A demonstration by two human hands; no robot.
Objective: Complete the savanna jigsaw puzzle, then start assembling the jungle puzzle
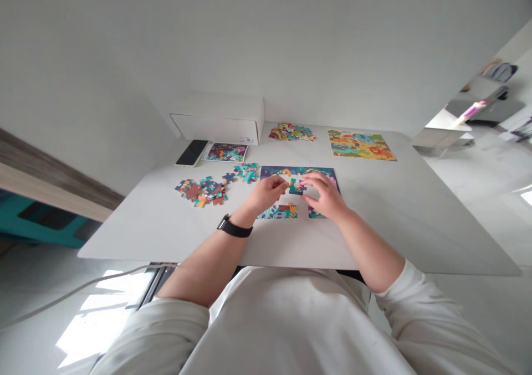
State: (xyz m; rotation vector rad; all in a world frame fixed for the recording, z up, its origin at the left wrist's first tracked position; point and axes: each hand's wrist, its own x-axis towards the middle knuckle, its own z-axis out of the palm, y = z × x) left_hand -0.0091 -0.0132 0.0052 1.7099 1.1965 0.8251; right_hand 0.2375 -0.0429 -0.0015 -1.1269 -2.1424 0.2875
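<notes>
A partly assembled jigsaw puzzle (277,213) with a dark blue top edge lies on the white table in front of me. Bare table shows through gaps in its middle. My left hand (269,191), with a black band on its wrist, is over the puzzle's left side. Its thumb and fingers pinch a small puzzle piece, mostly hidden by the fingertips. Over the right side, my right hand (325,195) has its fingers and thumb apart. Between both hands sits a teal joined section (296,186) of the puzzle. My right fingertips are close to that section's right edge.
Loose puzzle pieces (203,191) spread to the left, and another pile (291,132) lies at the back. A phone (192,153), a picture card (226,152) and a white box (216,121) stand back left. A finished animal puzzle (361,145) lies back right.
</notes>
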